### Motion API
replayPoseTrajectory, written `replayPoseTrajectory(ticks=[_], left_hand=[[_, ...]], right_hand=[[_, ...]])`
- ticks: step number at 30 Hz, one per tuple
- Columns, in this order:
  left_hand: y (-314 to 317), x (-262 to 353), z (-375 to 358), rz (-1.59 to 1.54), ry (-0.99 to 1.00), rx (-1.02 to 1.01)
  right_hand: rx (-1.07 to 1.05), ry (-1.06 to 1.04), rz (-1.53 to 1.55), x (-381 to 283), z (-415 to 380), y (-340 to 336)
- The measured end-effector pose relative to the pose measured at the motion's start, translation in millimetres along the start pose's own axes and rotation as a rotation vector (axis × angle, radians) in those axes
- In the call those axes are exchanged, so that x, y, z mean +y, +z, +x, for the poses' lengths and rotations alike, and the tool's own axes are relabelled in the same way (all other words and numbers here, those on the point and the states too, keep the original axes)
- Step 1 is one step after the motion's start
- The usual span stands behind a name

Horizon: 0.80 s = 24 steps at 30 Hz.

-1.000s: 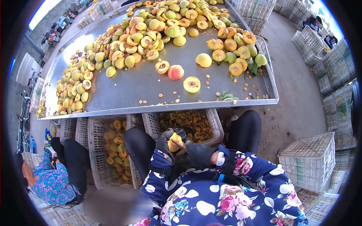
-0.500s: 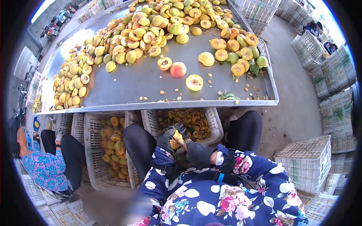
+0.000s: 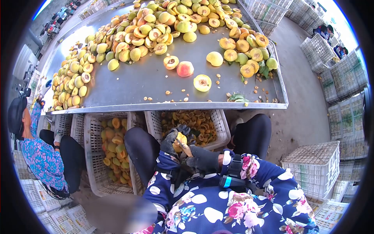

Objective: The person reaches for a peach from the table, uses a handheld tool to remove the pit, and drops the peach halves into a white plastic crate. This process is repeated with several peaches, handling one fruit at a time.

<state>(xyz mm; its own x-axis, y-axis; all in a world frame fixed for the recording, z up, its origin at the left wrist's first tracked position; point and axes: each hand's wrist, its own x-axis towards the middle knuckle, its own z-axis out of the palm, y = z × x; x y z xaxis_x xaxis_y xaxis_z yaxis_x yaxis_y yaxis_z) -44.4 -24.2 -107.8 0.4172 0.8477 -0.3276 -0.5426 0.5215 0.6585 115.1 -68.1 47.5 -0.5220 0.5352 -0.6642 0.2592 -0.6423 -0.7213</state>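
My left hand (image 3: 169, 145), in a dark glove, grips a yellow peach half (image 3: 181, 137) above the crate between my knees. My right hand (image 3: 205, 159), also gloved, is closed on a small tan-handled tool (image 3: 187, 150) that meets the peach; its tip is too small to make out. Beneath my hands a white crate (image 3: 222, 130) holds many cut peach pieces (image 3: 194, 121). On the metal table (image 3: 136, 84) ahead lie a cut half with its stone (image 3: 202, 83), a red-blushed peach (image 3: 185, 69) and a large heap of peach halves (image 3: 156, 35).
Left of my knee stands a crate of peach halves (image 3: 115, 148). A co-worker in a blue floral top (image 3: 44, 163) sits farther left, one arm reaching to the table. An upturned white crate (image 3: 311, 167) is at my right. Stacked crates (image 3: 346, 109) line the right side.
The co-worker at left has leaned forward and stretched an arm to the table's left corner. My hands have tilted slightly, still holding peach and tool. The view has shifted a little.
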Motion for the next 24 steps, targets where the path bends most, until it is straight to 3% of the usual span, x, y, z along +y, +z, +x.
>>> replayPoseTrajectory(ticks=[3,5,8,9,11,15,18,21,24], left_hand=[[45,22,-10,-0.083,-0.043,0.111],[70,40,-16,-0.138,-0.070,0.184],[89,57,-22,-0.251,-0.252,0.218],[75,50,-17,-0.338,-0.243,-0.038],[18,18,4,-0.504,-0.206,-0.552],[-59,-26,19,-0.433,-0.145,-0.115],[-21,-4,3,-0.376,-0.153,-0.016],[42,31,-17,-0.322,-0.160,0.084],[85,48,-18,-0.255,-0.261,0.314]], right_hand=[[0.125,-0.080,-0.290,7,3,0],[0.111,-0.022,-0.393,-1,-4,-3],[0.113,0.015,-0.514,-2,-8,-6],[0.118,0.017,-0.551,-2,-8,-6],[0.100,0.039,-0.282,-4,-10,-3],[-0.103,-0.014,0.126,3,1,-2],[-0.170,-0.146,0.091,12,10,-3],[0.095,0.006,-0.149,4,-3,4],[0.209,-0.107,-0.534,20,6,0]])
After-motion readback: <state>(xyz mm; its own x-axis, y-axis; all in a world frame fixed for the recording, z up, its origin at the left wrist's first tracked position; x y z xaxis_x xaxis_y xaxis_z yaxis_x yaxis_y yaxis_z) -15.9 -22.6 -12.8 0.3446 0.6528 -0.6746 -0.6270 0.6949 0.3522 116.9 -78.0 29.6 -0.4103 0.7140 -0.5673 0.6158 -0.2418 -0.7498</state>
